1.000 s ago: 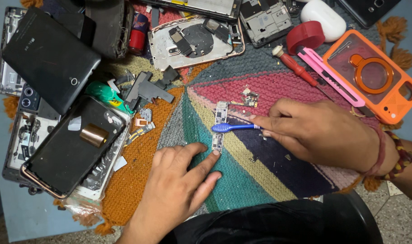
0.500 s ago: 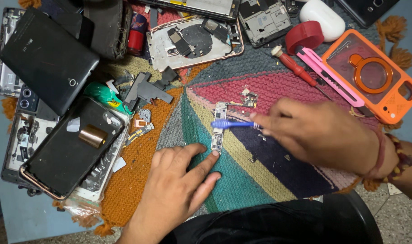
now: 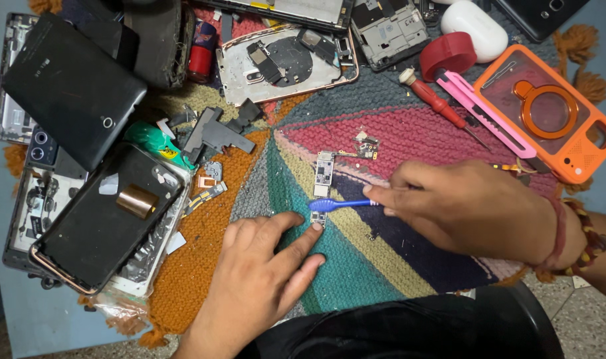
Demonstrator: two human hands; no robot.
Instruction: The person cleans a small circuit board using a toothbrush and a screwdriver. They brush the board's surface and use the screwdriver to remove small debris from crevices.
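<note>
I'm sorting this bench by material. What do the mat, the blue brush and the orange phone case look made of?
The mat looks like knitted yarn: visible stitch rows in coloured wedges, tassels at the edge. The blue brush, held by the right hand, looks like smooth moulded plastic. The orange phone case seems matte plastic or rubber with a clear panel; which, I can't tell.

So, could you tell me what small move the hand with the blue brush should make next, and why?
Probably a short stroke of the blue brush across the small circuit board. The right hand holds the bristle end right at the board, and the left hand pins it to the knitted mat with a fingertip, so it looks steadied for brushing.
</note>
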